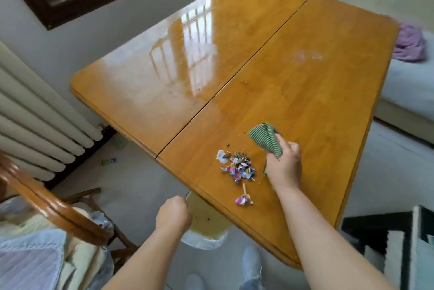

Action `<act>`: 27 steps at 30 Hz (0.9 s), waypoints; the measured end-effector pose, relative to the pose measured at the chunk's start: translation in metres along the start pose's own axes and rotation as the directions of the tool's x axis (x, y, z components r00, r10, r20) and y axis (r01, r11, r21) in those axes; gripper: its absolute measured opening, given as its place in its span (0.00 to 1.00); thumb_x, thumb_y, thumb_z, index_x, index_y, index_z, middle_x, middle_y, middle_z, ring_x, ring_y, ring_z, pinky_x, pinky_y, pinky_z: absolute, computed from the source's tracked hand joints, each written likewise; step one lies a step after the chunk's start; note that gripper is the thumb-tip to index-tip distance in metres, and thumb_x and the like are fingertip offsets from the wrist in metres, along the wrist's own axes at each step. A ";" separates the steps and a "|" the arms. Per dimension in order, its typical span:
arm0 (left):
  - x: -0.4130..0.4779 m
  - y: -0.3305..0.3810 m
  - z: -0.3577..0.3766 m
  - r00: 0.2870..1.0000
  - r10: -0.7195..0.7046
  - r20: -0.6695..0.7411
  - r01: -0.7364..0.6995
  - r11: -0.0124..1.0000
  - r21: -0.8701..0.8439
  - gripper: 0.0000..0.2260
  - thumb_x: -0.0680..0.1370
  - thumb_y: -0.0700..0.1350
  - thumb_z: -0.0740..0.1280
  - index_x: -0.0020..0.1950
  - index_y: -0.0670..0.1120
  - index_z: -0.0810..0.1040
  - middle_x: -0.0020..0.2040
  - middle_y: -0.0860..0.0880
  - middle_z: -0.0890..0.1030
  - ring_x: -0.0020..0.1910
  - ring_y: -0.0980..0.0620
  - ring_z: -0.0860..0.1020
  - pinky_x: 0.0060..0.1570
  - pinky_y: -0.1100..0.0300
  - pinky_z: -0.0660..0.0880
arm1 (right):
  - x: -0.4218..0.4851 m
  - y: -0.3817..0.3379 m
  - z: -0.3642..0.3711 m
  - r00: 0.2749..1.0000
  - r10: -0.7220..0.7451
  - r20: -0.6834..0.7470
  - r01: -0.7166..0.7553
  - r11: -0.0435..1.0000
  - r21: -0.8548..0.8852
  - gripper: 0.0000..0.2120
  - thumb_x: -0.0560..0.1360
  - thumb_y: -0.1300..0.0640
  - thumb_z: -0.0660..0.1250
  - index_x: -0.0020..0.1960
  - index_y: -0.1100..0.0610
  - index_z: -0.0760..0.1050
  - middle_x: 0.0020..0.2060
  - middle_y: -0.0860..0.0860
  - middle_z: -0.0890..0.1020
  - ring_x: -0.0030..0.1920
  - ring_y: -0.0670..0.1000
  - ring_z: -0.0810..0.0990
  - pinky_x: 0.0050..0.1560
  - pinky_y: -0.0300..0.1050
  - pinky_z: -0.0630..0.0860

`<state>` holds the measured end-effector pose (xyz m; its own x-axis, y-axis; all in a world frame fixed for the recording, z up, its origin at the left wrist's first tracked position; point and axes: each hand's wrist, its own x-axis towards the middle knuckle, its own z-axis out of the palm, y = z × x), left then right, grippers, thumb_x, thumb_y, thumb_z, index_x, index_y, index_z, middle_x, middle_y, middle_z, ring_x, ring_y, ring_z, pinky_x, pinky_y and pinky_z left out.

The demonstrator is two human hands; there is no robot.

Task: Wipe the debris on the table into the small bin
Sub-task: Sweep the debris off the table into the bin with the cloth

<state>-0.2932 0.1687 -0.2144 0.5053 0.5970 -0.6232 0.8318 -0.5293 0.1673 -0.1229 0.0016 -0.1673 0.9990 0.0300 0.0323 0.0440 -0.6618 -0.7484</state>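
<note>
Honey-yellow wooden counter (293, 92) with swept debris near its front edge, a bin held below.

At far left a wooden chair (58, 210) stands by a white radiator (35, 111). The left hand (172, 215), fingers closed on the rim, holds the small bin (206, 226), lined with a pale bag, just under the near counter edge. Above it on the counter lies the debris (237, 167): torn coloured wrappers and crumbs in a loose pile whose long axis runs from far to near, trailing toward the edge over the bin, with one stray wrapper piece nearest the edge. Just right of the pile, the right hand (285, 165) has its fingers gripping a green striped cloth (266, 138), which sticks out toward the far left. Farther right, a purple fabric (411, 43) lies beyond the counter.
</note>
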 end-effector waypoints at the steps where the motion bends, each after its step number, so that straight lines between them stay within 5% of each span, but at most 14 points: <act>1: 0.000 -0.001 0.000 1.000 0.018 0.015 -0.018 1.000 0.000 0.09 0.70 0.33 0.57 0.37 0.44 0.73 0.34 0.50 0.73 0.36 0.49 0.74 0.30 0.60 0.67 | 0.005 0.007 -0.014 0.995 0.065 -0.071 -0.068 0.997 -0.030 0.23 0.71 0.63 0.65 0.65 0.53 0.71 0.57 0.57 0.72 0.56 0.58 0.74 0.55 0.45 0.71; 4: 0.000 -0.002 0.000 0.998 0.053 0.035 -0.053 0.999 -0.007 0.10 0.70 0.33 0.56 0.36 0.45 0.72 0.33 0.50 0.72 0.35 0.50 0.73 0.28 0.61 0.66 | 0.000 0.029 -0.042 0.953 0.291 -0.083 -0.302 0.929 -0.215 0.23 0.74 0.57 0.63 0.68 0.50 0.67 0.59 0.55 0.69 0.56 0.59 0.74 0.55 0.50 0.74; 7: -0.004 0.003 0.000 0.995 0.071 0.071 -0.069 0.997 -0.034 0.10 0.69 0.33 0.56 0.32 0.46 0.70 0.33 0.50 0.72 0.36 0.49 0.74 0.31 0.60 0.68 | -0.038 0.027 -0.027 0.971 0.239 -0.011 -0.224 0.890 -0.398 0.22 0.74 0.58 0.63 0.67 0.51 0.64 0.59 0.56 0.68 0.56 0.59 0.72 0.47 0.48 0.73; 11: -0.010 0.006 -0.003 0.992 0.047 0.115 -0.038 0.996 -0.075 0.11 0.67 0.31 0.54 0.38 0.42 0.74 0.37 0.47 0.77 0.36 0.47 0.75 0.31 0.58 0.71 | -0.077 0.005 -0.001 0.977 0.206 0.059 -0.167 0.903 -0.396 0.19 0.73 0.57 0.63 0.63 0.52 0.64 0.59 0.56 0.68 0.56 0.60 0.74 0.45 0.50 0.74; 17: -0.014 0.015 -0.005 0.985 0.021 0.173 -0.004 0.996 -0.094 0.11 0.66 0.29 0.55 0.39 0.41 0.74 0.37 0.44 0.79 0.40 0.44 0.79 0.35 0.57 0.75 | -0.099 -0.015 0.013 0.934 0.342 0.105 -0.339 0.940 -0.047 0.17 0.72 0.55 0.66 0.58 0.54 0.66 0.57 0.55 0.73 0.50 0.59 0.77 0.42 0.44 0.70; 21: -0.013 0.017 -0.006 0.987 0.022 0.161 0.002 0.990 -0.143 0.12 0.67 0.30 0.54 0.41 0.40 0.75 0.43 0.41 0.82 0.43 0.42 0.82 0.45 0.52 0.81 | -0.054 -0.010 -0.006 0.921 0.387 -0.051 -0.373 0.912 0.173 0.16 0.71 0.54 0.67 0.55 0.54 0.68 0.55 0.57 0.75 0.48 0.60 0.78 0.46 0.54 0.78; 23: -0.013 0.017 -0.007 0.988 0.015 0.154 0.009 0.988 -0.153 0.13 0.67 0.30 0.54 0.41 0.40 0.75 0.42 0.41 0.82 0.42 0.42 0.82 0.44 0.52 0.81 | -0.018 -0.001 -0.017 0.920 0.375 -0.111 -0.369 0.927 0.073 0.18 0.71 0.53 0.67 0.58 0.54 0.67 0.57 0.58 0.73 0.51 0.61 0.77 0.46 0.51 0.75; 27: -0.013 0.015 -0.005 0.989 -0.001 0.148 0.026 0.985 -0.169 0.14 0.65 0.30 0.53 0.40 0.40 0.76 0.40 0.41 0.82 0.41 0.43 0.82 0.43 0.53 0.81 | 0.024 0.009 -0.007 0.958 0.282 0.057 -0.242 0.898 -0.368 0.24 0.74 0.52 0.64 0.68 0.50 0.62 0.63 0.58 0.67 0.59 0.62 0.72 0.53 0.51 0.72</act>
<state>-0.2859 0.1562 -0.1996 0.4651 0.5011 -0.7298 0.8715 -0.4040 0.2780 -0.0989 -0.0093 -0.1687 0.9691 -0.1150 -0.2182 -0.2023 -0.8769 -0.4360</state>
